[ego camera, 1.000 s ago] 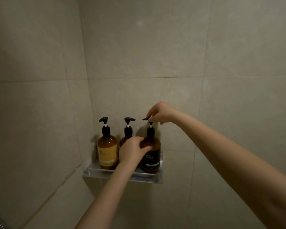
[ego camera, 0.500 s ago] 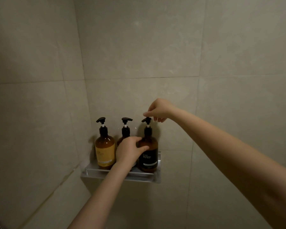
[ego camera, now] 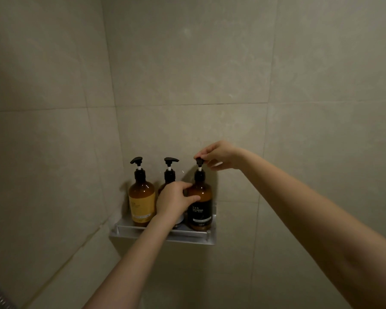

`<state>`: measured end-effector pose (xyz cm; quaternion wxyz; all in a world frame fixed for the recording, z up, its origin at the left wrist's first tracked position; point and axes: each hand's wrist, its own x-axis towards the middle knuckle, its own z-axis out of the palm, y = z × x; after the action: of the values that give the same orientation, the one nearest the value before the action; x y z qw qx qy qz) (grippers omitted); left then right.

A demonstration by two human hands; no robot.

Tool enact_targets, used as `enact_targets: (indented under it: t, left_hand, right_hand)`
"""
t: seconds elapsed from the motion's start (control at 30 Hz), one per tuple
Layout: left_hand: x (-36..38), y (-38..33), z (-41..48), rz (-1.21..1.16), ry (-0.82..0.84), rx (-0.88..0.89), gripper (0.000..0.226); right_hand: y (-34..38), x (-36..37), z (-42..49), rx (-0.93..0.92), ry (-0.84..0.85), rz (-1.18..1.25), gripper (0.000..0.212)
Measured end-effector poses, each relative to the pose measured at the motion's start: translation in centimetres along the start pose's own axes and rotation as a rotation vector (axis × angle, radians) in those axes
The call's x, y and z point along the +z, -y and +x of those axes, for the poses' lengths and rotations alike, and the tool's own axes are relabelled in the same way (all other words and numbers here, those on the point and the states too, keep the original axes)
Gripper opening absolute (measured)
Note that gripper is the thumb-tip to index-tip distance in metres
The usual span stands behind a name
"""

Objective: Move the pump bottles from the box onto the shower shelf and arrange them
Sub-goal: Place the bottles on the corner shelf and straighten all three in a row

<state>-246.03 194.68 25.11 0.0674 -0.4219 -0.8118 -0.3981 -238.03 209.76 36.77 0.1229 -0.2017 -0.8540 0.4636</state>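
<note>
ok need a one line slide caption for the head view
Left hand steadies the black-label shampoo bottle on the corner shower shelf while the right hand pinches its pump head.

Both bare forearms extended forward and upward, left hand (ego camera: pixel 173 198) curled with fingers (ego camera: pixel 193 199) wrapped against a bottle's shoulder, right hand (ego camera: pixel 218 155) raised higher, wrist bent, fingertips (ego camera: pixel 201 157) pinched closed on a pump head

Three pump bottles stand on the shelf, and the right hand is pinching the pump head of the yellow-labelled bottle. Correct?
Not quite: the head view shows the right hand pinching the pump head of the black-labelled bottle, not the yellow-labelled one. Three bottles do stand on the shelf.
</note>
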Motion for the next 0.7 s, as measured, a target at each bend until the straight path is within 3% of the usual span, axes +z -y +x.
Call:
enact_targets:
  t: [0.23,0.7]
  left_hand:
    - [-0.25,-0.14,0.11,0.016,0.018,-0.022,0.052]
    - [-0.15,0.35,0.43,-0.033,0.069,-0.057,0.053]
  right_hand:
    - [0.29,0.27,-0.26,0.013,-0.016,-0.029,0.027]
    - [-0.05,0.48,-0.32,-0.030,-0.044,-0.017,0.014]
